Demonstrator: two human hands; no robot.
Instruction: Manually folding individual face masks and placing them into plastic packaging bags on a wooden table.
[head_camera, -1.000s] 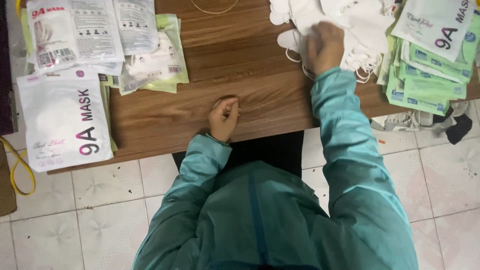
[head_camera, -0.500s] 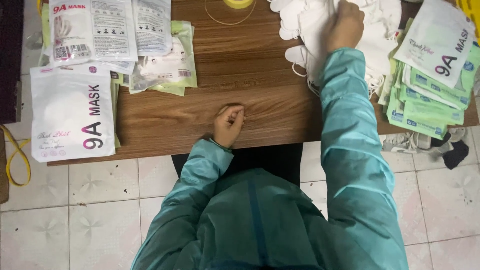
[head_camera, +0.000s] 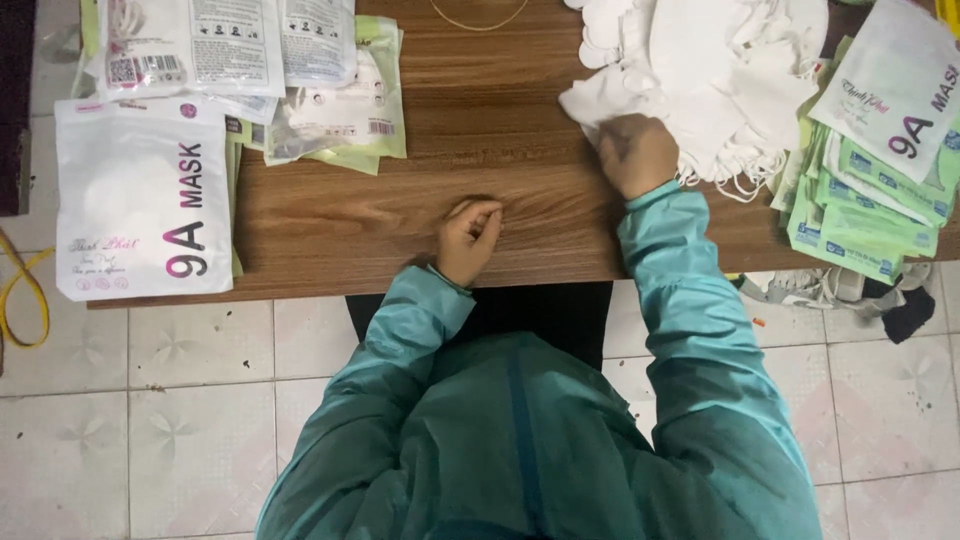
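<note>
A wooden counter (head_camera: 480, 120) spans the frame above a tiled floor (head_camera: 150, 400), with a person in a teal jacket (head_camera: 540, 430) leaning over its near edge. A large white pouch (head_camera: 140, 200) lies flat at the far left of the counter, beside more packets (head_camera: 330, 90); green and white packets (head_camera: 880, 170) are stacked at the right end. A heap of white face masks (head_camera: 730, 70) sits between that stack and the bare middle. The right hand (head_camera: 636, 152) is closed on one white mask (head_camera: 605, 97) at the heap's left edge. The left hand (head_camera: 468, 236), fingers curled in loosely and holding nothing, rests on bare wood near the front edge.
</note>
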